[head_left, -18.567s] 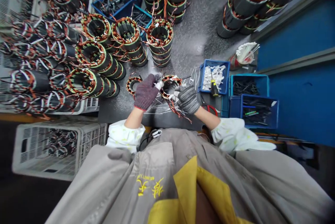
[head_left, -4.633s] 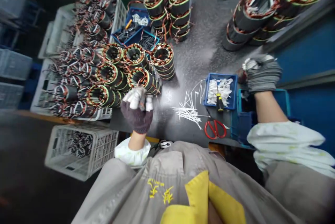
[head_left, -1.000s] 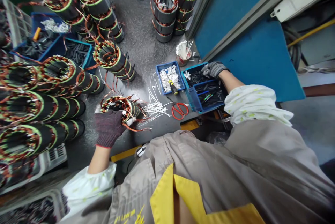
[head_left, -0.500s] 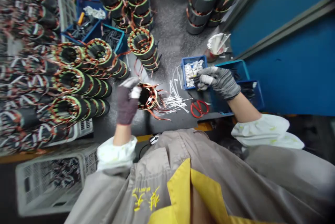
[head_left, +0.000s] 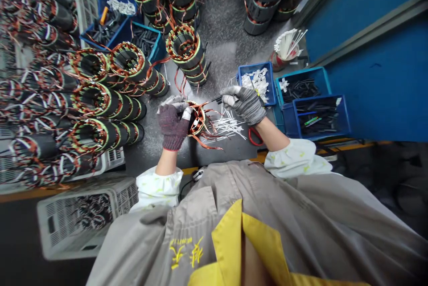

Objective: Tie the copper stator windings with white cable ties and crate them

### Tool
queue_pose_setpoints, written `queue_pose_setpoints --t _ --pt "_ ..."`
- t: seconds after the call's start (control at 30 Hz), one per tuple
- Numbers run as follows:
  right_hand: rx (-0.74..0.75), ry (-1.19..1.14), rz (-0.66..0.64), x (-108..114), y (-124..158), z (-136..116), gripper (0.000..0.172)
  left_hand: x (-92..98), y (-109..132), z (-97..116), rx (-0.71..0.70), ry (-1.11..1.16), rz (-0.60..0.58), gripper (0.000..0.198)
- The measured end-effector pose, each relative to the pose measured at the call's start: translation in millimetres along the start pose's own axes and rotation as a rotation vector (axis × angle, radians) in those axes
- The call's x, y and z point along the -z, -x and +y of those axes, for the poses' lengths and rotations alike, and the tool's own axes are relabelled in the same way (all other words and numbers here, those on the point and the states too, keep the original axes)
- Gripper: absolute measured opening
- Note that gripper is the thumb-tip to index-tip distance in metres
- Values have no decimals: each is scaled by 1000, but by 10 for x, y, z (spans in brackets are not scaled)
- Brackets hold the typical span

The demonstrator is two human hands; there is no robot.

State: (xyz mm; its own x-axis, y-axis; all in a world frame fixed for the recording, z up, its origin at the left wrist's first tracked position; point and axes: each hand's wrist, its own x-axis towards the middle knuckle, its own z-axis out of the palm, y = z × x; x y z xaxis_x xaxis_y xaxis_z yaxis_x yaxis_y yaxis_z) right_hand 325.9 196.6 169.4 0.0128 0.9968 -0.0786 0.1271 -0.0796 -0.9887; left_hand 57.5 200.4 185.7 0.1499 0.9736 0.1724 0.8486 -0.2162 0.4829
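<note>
My left hand (head_left: 173, 122), in a dark purple glove with pale fingertips, is closed at the left rim of a motor stator (head_left: 199, 121). The stator lies on its side, copper lead wires fanning out from its end, and the hand hides part of it. Just to the right, my grey-gloved right hand (head_left: 244, 102) pinches thin black sleeves (head_left: 217, 99) that point at the wires near the stator's upper edge. Below that hand, white ties (head_left: 227, 125) are strewn on the bench.
A blue bin of white pieces (head_left: 257, 82) and a bin of black sleeves (head_left: 321, 116) stand to the right, with red-handled scissors (head_left: 256, 136) nearby. A cup of white ties (head_left: 286, 50) is behind. Stacked stators (head_left: 187, 54) crowd the left and back.
My right hand has moved left from beside the bins to the stator, carrying the black sleeves. My left hand has drawn in closer on the stator's rim.
</note>
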Motion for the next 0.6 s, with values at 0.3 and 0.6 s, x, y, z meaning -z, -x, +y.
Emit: queue_pose_setpoints --t 0.3,0.6 --pt "42 32 -87 -168 -21 33 48 3 10 -1 15 -20 -3 27" --pt "-58 -67 -13 -16 -147 221 34 -6 7 -35 -20 27 26 28"
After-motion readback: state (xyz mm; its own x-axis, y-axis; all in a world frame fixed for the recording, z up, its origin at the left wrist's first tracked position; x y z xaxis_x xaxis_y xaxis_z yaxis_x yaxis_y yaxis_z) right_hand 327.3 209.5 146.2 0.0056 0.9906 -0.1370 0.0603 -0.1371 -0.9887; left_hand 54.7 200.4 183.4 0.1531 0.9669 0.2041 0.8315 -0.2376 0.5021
